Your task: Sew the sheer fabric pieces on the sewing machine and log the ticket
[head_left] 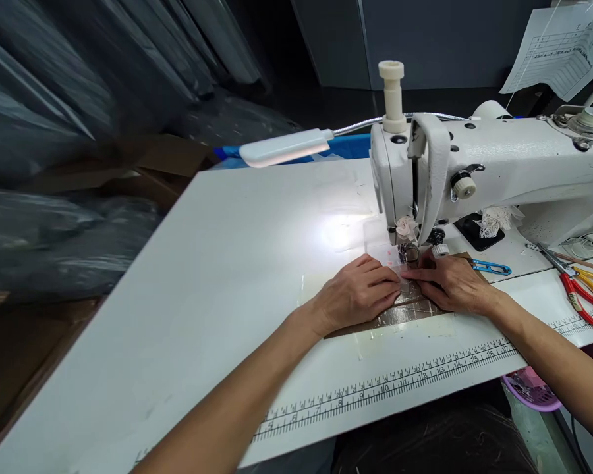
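A white sewing machine (504,164) stands on the white table, its needle and presser foot (409,253) right in front of my hands. My left hand (360,289) lies just left of the foot, fingers curled together and pressed down. From the other side my right hand (447,283) reaches in, thumb and forefinger closed close to the left fingertips. Whatever is between the fingers is too small and pale to make out. Beneath both hands is a brown sheet (405,315) with a shiny, tape-like surface. A pale gathered scrap (406,228) hangs by the needle bar.
Right of my hand lie a blue thread snipper (491,266), red-handled scissors (580,296) and yellow handles. A printed ruler (385,388) runs along the front edge. A lamp (286,147) lights the table (217,283). Plastic-wrapped goods (64,243) stand left.
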`<state>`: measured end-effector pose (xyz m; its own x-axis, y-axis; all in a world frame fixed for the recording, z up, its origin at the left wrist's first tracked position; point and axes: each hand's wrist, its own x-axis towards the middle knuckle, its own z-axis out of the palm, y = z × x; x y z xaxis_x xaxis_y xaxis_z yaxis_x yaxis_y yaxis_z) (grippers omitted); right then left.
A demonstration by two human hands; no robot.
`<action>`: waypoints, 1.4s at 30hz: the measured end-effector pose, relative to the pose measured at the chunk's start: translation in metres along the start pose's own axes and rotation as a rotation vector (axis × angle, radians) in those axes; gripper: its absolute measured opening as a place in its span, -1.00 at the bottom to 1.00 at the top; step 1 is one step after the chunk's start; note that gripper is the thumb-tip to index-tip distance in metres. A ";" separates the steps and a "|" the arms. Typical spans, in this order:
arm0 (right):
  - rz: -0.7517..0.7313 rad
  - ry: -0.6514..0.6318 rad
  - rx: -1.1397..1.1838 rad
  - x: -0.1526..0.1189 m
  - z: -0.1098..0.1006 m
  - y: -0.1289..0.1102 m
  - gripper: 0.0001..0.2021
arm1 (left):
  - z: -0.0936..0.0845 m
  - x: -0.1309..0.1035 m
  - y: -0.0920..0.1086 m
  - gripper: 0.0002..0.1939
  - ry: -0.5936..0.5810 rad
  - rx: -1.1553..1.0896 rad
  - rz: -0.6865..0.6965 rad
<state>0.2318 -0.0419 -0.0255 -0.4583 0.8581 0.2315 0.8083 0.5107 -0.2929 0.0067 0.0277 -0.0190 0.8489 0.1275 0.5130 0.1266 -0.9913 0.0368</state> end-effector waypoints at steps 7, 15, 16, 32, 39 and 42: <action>0.003 -0.007 -0.095 0.001 -0.003 -0.008 -0.66 | -0.007 0.002 0.008 -0.83 -0.048 -0.010 -0.039; 0.087 -0.043 -0.187 0.008 -0.003 -0.017 -0.69 | -0.003 -0.001 0.007 -0.80 -0.049 0.058 -0.062; 0.094 -0.042 -0.185 0.008 -0.003 -0.017 -0.69 | -0.003 -0.002 0.007 -0.80 -0.046 0.056 -0.062; 0.068 -0.054 -0.179 0.006 -0.010 -0.023 -0.67 | -0.006 -0.002 0.005 -0.66 -0.157 0.035 -0.173; 0.149 -0.116 -0.228 0.009 -0.010 -0.026 -0.64 | -0.007 -0.002 0.000 -0.61 -0.185 0.027 -0.205; 0.173 -0.120 -0.143 0.007 -0.010 -0.023 -0.63 | -0.006 -0.001 -0.003 -0.59 -0.193 0.021 -0.210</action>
<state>0.2143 -0.0485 -0.0076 -0.3419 0.9367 0.0750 0.9187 0.3500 -0.1828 0.0020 0.0299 -0.0144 0.8845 0.3363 0.3234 0.3191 -0.9417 0.1067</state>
